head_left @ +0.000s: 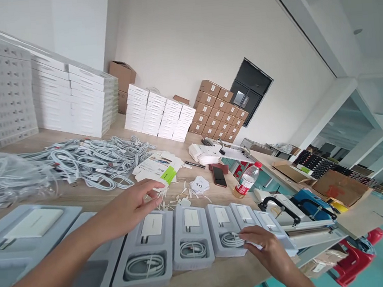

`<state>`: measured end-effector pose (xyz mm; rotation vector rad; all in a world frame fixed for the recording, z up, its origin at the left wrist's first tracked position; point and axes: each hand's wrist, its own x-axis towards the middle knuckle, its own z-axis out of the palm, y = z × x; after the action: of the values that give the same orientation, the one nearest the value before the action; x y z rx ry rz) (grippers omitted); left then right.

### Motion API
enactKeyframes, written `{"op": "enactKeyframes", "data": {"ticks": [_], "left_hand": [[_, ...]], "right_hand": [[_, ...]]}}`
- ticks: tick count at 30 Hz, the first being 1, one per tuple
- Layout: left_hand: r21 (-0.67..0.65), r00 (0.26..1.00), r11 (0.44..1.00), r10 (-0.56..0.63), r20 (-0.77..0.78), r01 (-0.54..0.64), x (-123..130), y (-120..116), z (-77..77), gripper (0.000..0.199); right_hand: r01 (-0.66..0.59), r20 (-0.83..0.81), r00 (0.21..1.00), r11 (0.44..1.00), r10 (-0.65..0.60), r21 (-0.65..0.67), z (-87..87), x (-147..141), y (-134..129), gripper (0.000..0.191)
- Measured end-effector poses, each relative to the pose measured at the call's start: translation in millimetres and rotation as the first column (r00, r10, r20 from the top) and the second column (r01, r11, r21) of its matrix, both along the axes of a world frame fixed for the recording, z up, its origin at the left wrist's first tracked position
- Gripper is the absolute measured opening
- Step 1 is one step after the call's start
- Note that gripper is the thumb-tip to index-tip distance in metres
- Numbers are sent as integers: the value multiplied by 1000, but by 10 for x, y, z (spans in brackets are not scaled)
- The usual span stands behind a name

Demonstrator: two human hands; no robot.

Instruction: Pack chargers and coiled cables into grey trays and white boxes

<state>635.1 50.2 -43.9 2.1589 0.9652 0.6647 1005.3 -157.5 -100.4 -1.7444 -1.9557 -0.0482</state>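
Several grey trays stand in a row along the table's near edge. The third tray from the left (169,248) holds a white charger (152,224) and a coiled cable (144,267). My left hand (143,200) hovers above the row beside the paper cards (156,169), fingers apart and nothing in them. My right hand (262,244) is at a coiled cable (231,239) in a tray further right; its thumb and fingers are bent near the coil's right side, and their tips are close to the tray. A tray at the left (99,276) has an empty lower compartment.
Loose grey cables (89,163) lie in a heap behind the trays, next to a clear plastic bag (10,177). Stacked white boxes (87,99) line the back. Right of the cards are a phone (219,176), a bottle (247,180) and a pen (195,165).
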Motion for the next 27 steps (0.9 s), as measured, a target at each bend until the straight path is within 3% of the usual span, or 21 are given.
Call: {"op": "enactKeyframes", "data": {"ticks": [8, 14, 20, 22, 24, 27], "left_hand": [[132, 999, 991, 30, -36, -25, -37, 54, -18, 43], [182, 999, 983, 33, -34, -26, -45, 68, -28, 41], [203, 999, 979, 29, -35, -21, -44, 108, -57, 40], [242, 994, 968, 81, -68, -63, -111, 169, -61, 42], [285, 970, 944, 208, -128, -165, -241, 251, -48, 44], [291, 863, 889, 431, -264, -355, -521, 361, 7, 49]], "right_hand": [[34, 195, 979, 986, -66, 162, -247, -204, -77, 33], [-28, 186, 983, 982, -7, 184, -515, -368, -63, 33], [-66, 155, 987, 991, 47, 118, -390, -405, -2, 29], [-101, 162, 983, 990, 84, 98, -360, -361, -4, 29], [-104, 167, 983, 985, 81, 137, -396, -295, -11, 27], [-13, 100, 995, 960, -16, 279, -504, -220, 33, 24]]}}
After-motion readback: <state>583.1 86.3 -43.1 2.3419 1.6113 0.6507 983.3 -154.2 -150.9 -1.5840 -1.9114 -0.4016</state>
